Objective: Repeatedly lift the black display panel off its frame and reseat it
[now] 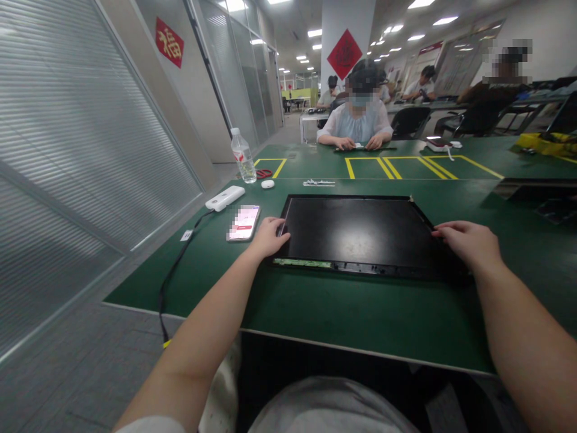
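Observation:
A black flat display panel [356, 231] in a thin dark frame lies on the green table [342, 313], its glossy face up. Along its near edge runs a strip with a green circuit board [303, 263] on the left part. My left hand [269, 236] grips the panel's left edge, thumb and fingers closed on the rim. At the right edge my right hand [471, 240] pinches the frame between thumb and fingertips. Part of the panel's near right corner is dark and hard to make out.
Left of the panel lie a phone [244, 223], a white power bank [225, 198] with a black cable, and a white earbud case [267, 184]. A water bottle [243, 156] and red-handled scissors [264, 174] stand beyond. Across the table sits a person [356, 117].

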`<state>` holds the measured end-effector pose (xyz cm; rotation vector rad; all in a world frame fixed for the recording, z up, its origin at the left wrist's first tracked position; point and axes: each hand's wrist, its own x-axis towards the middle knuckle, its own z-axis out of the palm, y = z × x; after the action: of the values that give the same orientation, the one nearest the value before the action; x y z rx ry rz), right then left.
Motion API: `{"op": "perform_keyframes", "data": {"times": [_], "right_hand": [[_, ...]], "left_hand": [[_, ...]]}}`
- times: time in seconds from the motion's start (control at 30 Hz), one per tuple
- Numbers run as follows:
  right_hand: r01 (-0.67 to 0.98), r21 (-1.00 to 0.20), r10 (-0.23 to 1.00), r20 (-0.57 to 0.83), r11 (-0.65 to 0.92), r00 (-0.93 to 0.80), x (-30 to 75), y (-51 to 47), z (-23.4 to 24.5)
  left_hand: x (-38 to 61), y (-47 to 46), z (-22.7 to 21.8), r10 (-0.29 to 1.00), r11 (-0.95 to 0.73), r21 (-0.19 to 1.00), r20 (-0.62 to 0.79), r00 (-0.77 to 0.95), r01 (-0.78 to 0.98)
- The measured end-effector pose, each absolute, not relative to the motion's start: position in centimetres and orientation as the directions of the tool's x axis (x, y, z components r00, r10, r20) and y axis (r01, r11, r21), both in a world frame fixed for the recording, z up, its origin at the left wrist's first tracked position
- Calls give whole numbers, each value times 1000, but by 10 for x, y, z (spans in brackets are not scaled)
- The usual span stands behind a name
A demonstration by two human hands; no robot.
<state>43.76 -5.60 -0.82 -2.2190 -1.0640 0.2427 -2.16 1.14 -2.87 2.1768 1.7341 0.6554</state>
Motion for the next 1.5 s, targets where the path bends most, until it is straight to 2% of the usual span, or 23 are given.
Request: {"op": "perform_keyframes", "data": {"times": [0.27, 0.6, 1.2, 1.33, 1.5], "right_hand": [[642, -608, 740, 128, -468, 661, 440, -55, -10], [636, -601, 743, 101, -484, 662, 436, -57, -6], [718, -475, 807, 29, -508, 590, 456, -41, -28], [719, -476, 817, 0, -507, 576, 454, -42, -27], [721, -477, 824, -11, -502, 567, 453, -43, -27]], "left_hand": [[-28, 20, -35, 976, -176, 383, 191, 109, 907], [-33, 23, -35, 977, -181, 323, 164, 133, 929], [-31, 25, -34, 975, -202, 323, 159, 158, 924], [-31, 26, -36, 974, -203, 368, 170, 149, 907], [-30, 25, -33, 978, -184, 514, 181, 104, 838]]}}
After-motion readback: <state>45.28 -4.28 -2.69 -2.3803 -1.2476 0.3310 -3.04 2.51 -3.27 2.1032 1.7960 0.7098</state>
